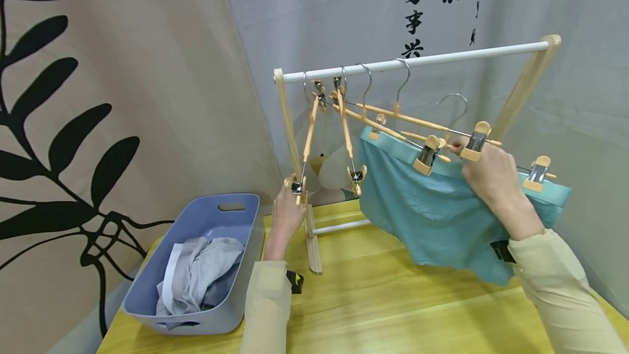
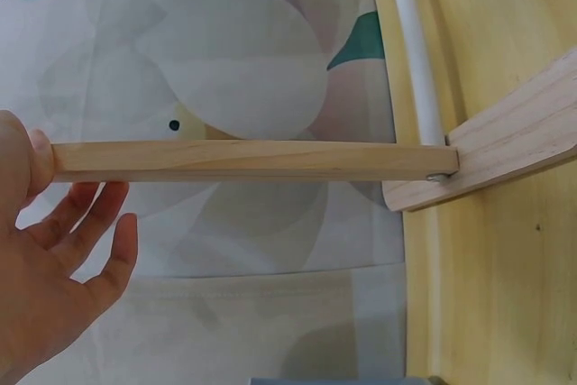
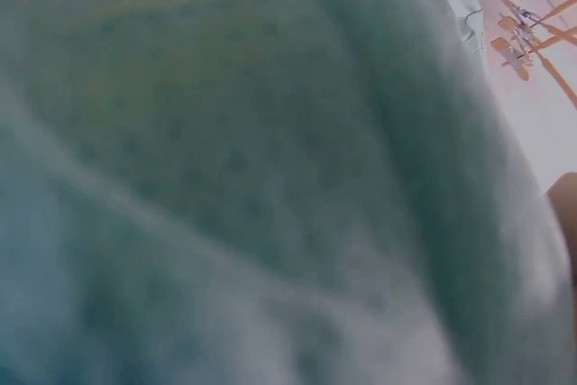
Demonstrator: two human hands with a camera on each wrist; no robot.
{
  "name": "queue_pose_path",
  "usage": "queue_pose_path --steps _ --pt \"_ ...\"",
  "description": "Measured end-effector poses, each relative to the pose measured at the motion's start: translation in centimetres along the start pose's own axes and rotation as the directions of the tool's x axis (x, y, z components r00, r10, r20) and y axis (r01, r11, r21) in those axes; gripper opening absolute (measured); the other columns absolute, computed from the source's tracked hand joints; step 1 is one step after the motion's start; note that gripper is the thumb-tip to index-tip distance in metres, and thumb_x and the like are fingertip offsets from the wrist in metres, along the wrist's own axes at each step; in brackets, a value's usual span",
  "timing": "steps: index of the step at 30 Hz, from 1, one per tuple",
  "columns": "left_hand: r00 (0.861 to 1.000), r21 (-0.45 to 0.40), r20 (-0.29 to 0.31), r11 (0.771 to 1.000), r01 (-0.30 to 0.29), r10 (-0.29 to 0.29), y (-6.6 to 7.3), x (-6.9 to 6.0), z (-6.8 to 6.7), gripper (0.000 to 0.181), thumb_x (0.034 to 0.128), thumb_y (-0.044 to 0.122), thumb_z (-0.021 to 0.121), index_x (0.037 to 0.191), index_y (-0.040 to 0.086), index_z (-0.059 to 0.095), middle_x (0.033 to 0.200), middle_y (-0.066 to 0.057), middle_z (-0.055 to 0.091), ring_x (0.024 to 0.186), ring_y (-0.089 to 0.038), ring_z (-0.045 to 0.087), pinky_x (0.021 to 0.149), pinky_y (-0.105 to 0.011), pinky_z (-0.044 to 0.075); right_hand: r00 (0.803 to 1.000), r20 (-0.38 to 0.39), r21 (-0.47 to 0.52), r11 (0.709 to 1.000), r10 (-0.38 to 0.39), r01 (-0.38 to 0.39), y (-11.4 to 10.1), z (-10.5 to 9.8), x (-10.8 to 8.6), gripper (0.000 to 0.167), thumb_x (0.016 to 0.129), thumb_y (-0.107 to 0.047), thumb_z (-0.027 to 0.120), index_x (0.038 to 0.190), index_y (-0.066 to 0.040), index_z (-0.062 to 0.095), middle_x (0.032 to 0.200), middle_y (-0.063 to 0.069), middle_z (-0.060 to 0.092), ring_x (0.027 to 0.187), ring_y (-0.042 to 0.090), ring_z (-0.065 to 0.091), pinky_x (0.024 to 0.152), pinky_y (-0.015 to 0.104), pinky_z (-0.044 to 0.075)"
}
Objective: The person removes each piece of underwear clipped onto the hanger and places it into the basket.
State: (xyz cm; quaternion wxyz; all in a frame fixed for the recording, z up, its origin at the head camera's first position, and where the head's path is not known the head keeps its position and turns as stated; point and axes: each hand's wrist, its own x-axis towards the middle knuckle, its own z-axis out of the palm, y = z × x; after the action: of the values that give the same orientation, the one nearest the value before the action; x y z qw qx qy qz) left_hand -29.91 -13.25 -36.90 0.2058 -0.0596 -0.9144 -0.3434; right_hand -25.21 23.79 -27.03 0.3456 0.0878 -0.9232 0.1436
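Note:
My right hand (image 1: 491, 171) grips the middle of a wooden clip hanger (image 1: 547, 175). A teal pair of underpants (image 1: 427, 217) hangs by its waistband from that hanger's clips. The hanger's metal hook (image 1: 457, 97) sits below the white rail (image 1: 422, 60), apart from it. Blurred teal cloth (image 3: 252, 178) fills most of the right wrist view. My left hand (image 1: 286, 212) holds the rack's left wooden post (image 1: 284, 119). In the left wrist view, the left hand (image 2: 54, 268) has its thumb and fingers about the post's end (image 2: 243, 160), with some fingers loosely bent.
Several clip hangers (image 1: 346, 130) hang along the rail's left half, close to the right hand. A blue-grey basket (image 1: 231, 302) with crumpled grey clothes (image 1: 206, 266) stands left on the yellow wooden table (image 1: 383, 299). Behind the rack hangs a printed curtain (image 1: 314, 10).

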Motion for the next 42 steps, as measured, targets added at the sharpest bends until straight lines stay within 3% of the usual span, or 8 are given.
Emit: queue_pose_path --steps 8,10,13,17,26,37,40,42 --pt "1.000 0.008 -0.015 1.000 -0.018 0.018 -0.1 0.0 0.1 0.055 0.0917 0.011 0.057 0.143 0.004 0.037 0.135 -0.018 0.051 0.086 -0.041 0.064 0.069 -0.046 0.055 0.994 0.003 0.000 0.994 -0.111 0.111 -1.1 0.2 -0.3 0.012 0.095 -0.006 0.053 0.101 -0.004 0.062 0.079 0.024 0.068 0.041 0.023 0.046 0.036 0.036 0.032" --pt "1.000 0.017 -0.017 1.000 -0.020 0.021 -0.1 0.0 0.1 0.056 0.0910 0.011 0.057 0.143 0.004 0.037 0.136 -0.017 0.050 0.086 -0.041 0.064 0.068 -0.045 0.055 0.990 -0.001 -0.008 0.990 -0.143 0.143 -1.2 0.3 -0.5 0.014 0.095 -0.004 0.050 0.103 -0.005 0.061 0.068 0.021 0.064 0.038 0.019 0.039 0.035 0.033 0.028" --pt "0.999 0.022 -0.023 0.999 -0.031 0.031 0.1 0.0 0.2 0.055 0.0906 0.010 0.057 0.142 0.002 0.039 0.139 -0.017 0.049 0.089 -0.040 0.064 0.071 -0.046 0.055 0.977 -0.039 -0.040 0.977 -0.210 0.208 -1.2 0.7 -0.8 0.014 0.093 -0.002 0.050 0.104 -0.005 0.058 0.049 0.010 0.047 0.036 0.013 0.026 0.035 0.027 0.022" --pt "0.999 0.020 -0.028 0.999 -0.031 0.032 0.4 0.0 0.2 0.054 0.0914 0.010 0.056 0.142 0.002 0.039 0.142 -0.015 0.047 0.094 -0.041 0.063 0.074 -0.047 0.055 0.955 -0.102 -0.052 0.961 -0.277 0.273 -1.4 1.3 -1.0 0.006 0.091 -0.004 0.057 0.097 -0.003 0.055 0.044 0.002 0.031 0.035 0.008 0.017 0.035 0.024 0.017" --pt "0.997 -0.015 -0.082 1.000 -0.001 0.000 0.9 -0.6 0.2 0.068 0.0813 -0.002 0.061 0.144 0.006 0.037 0.140 -0.015 0.049 0.083 -0.042 0.063 0.067 -0.048 0.053 0.941 -0.102 0.011 0.946 -0.322 0.325 -2.1 2.1 -1.2 0.020 0.085 0.002 0.063 0.072 -0.005 0.051 0.062 0.007 0.050 0.050 0.016 0.043 0.044 0.034 0.036" --pt "0.985 -0.111 -0.170 0.994 -0.013 -0.006 1.0 -1.3 0.5 0.057 0.0830 -0.005 0.056 0.138 0.006 0.045 0.132 -0.016 0.056 0.100 -0.040 0.063 0.075 -0.048 0.053 0.935 -0.078 0.089 0.932 -0.346 0.352 -3.3 2.7 -1.8 0.015 0.083 0.002 0.066 0.073 -0.003 0.057 0.055 0.002 0.045 0.048 0.009 0.035 0.044 0.023 0.027" --pt "0.974 -0.160 -0.227 0.987 -0.028 -0.009 1.3 -1.5 0.6 0.057 0.0804 -0.010 0.055 0.135 0.004 0.048 0.126 -0.018 0.057 0.103 -0.038 0.061 0.080 -0.047 0.053 0.937 -0.057 0.101 0.931 -0.345 0.350 -3.7 2.8 -2.0 0.010 0.082 -0.003 0.070 0.078 -0.002 0.061 0.059 0.004 0.050 0.050 0.010 0.039 0.045 0.023 0.030" --pt "0.956 -0.205 -0.293 0.978 -0.039 -0.023 1.6 -1.7 0.5 0.054 0.0784 -0.011 0.055 0.131 0.003 0.051 0.122 -0.019 0.058 0.104 -0.036 0.059 0.083 -0.047 0.051 0.934 -0.053 0.105 0.928 -0.354 0.358 -3.9 2.9 -2.0 0.005 0.083 -0.002 0.068 0.083 -0.002 0.063 0.064 0.007 0.057 0.051 0.013 0.047 0.044 0.025 0.036"
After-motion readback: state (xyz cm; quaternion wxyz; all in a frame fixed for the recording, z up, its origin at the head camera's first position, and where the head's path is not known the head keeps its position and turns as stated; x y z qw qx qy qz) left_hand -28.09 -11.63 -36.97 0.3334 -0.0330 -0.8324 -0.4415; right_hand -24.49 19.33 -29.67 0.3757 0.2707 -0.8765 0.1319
